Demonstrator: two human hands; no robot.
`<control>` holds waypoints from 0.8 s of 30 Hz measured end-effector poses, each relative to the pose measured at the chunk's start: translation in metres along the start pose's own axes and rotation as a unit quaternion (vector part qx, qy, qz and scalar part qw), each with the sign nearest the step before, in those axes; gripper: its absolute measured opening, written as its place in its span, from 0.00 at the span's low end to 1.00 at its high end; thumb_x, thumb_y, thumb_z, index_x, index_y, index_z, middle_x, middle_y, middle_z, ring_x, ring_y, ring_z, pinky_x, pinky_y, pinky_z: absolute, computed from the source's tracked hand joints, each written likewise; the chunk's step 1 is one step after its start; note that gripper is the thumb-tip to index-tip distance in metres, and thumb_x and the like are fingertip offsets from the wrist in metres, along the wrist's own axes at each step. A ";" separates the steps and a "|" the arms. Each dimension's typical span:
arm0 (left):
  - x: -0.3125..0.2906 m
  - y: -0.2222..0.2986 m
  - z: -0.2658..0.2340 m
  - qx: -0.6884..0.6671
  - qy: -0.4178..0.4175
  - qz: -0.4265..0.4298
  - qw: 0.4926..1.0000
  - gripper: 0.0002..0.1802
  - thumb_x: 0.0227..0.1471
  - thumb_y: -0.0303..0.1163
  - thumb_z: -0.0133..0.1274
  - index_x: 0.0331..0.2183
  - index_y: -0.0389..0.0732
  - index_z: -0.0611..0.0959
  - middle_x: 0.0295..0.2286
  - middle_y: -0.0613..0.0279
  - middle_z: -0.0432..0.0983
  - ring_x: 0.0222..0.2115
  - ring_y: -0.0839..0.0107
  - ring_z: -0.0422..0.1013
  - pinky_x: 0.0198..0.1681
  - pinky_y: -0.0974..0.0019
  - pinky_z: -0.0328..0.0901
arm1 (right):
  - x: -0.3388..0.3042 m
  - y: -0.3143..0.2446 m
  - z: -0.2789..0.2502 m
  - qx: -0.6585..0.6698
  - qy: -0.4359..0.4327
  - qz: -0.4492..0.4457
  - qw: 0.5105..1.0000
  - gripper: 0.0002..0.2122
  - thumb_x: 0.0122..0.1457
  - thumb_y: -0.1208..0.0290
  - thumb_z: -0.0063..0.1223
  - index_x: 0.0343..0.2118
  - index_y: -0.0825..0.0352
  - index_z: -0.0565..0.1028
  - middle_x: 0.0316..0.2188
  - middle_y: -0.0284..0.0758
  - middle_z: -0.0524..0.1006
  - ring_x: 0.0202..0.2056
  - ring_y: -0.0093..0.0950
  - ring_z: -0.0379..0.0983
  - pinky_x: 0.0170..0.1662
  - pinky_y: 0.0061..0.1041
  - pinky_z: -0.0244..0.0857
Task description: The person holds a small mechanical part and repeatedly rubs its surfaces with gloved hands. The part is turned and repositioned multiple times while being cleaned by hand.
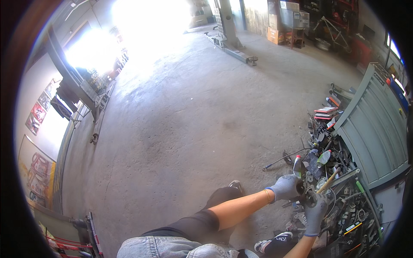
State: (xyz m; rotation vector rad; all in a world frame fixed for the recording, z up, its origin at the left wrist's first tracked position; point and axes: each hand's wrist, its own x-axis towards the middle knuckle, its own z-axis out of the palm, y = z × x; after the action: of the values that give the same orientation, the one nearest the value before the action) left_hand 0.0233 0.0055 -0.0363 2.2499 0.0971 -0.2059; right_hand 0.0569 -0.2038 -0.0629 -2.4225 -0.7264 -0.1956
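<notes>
My left hand (285, 188), in a grey work glove, reaches over the near edge of a scrap pile on the right, its fingers curled around a dark, rounded metal part (300, 187). Close beside it my right hand (316, 211), gloved the same way, is closed on a dark ring-shaped part (309, 198). Whether these are one piece or two I cannot tell. Just beyond the hands, a light wooden handle (329, 179) slants over the pile. A clear bottle with a red cap (297, 165) stands behind my left hand.
The heap of mixed car parts (344, 206) runs along a grey-green metal panel (374, 129) at the right. A green rod (365, 198) leans there, and a thin rod (284, 160) juts onto the concrete floor (185, 124). Lift posts (226, 26) stand farther off.
</notes>
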 end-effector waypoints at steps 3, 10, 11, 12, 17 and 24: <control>0.001 -0.001 0.002 0.007 0.004 0.009 1.000 0.16 0.44 0.40 0.61 0.34 0.40 0.86 0.32 0.44 0.82 0.36 0.46 0.79 0.40 0.49 0.73 | 0.000 0.000 0.001 0.000 0.007 -0.003 1.000 0.08 0.52 0.67 0.65 0.34 0.62 0.83 0.31 0.40 0.79 0.41 0.44 0.72 0.49 0.42 0.64; 0.000 -0.003 0.003 0.003 0.017 0.012 1.000 0.15 0.45 0.39 0.60 0.34 0.39 0.86 0.31 0.44 0.82 0.34 0.45 0.79 0.39 0.48 0.73 | 0.000 0.001 0.001 -0.006 -0.006 -0.005 1.000 0.09 0.51 0.66 0.66 0.34 0.63 0.82 0.30 0.40 0.79 0.40 0.43 0.73 0.49 0.41 0.65; 0.000 -0.003 0.003 0.002 0.019 0.010 1.000 0.15 0.45 0.39 0.60 0.34 0.39 0.86 0.31 0.44 0.82 0.34 0.45 0.79 0.39 0.48 0.73 | 0.000 0.001 0.002 -0.009 -0.007 -0.008 1.000 0.09 0.51 0.66 0.66 0.34 0.63 0.82 0.30 0.40 0.79 0.40 0.43 0.73 0.48 0.41 0.65; 0.000 -0.003 0.003 0.001 0.019 0.012 1.000 0.15 0.46 0.39 0.60 0.34 0.39 0.86 0.31 0.43 0.82 0.34 0.45 0.79 0.39 0.48 0.73 | 0.000 0.001 0.002 -0.004 -0.007 -0.004 1.000 0.09 0.51 0.65 0.66 0.33 0.63 0.82 0.30 0.40 0.79 0.40 0.43 0.73 0.48 0.41 0.65; 0.002 -0.005 0.006 0.002 0.014 0.010 1.000 0.15 0.46 0.39 0.60 0.33 0.39 0.86 0.31 0.43 0.81 0.34 0.45 0.79 0.39 0.48 0.73 | 0.000 0.000 0.002 0.000 0.002 -0.010 1.000 0.09 0.52 0.65 0.65 0.33 0.63 0.82 0.30 0.40 0.79 0.39 0.43 0.73 0.47 0.41 0.65; 0.006 -0.008 0.014 0.002 0.032 0.024 0.999 0.19 0.48 0.46 0.60 0.34 0.40 0.86 0.31 0.44 0.82 0.34 0.45 0.78 0.40 0.48 0.72 | 0.003 -0.006 -0.003 -0.005 0.021 -0.024 0.999 0.09 0.50 0.69 0.65 0.34 0.64 0.82 0.30 0.40 0.79 0.40 0.44 0.74 0.48 0.40 0.66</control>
State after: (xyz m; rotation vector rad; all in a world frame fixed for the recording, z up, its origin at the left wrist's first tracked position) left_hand 0.0265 -0.0004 -0.0517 2.2610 0.0759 -0.1092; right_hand 0.0563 -0.2002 -0.0572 -2.4050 -0.7675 -0.2698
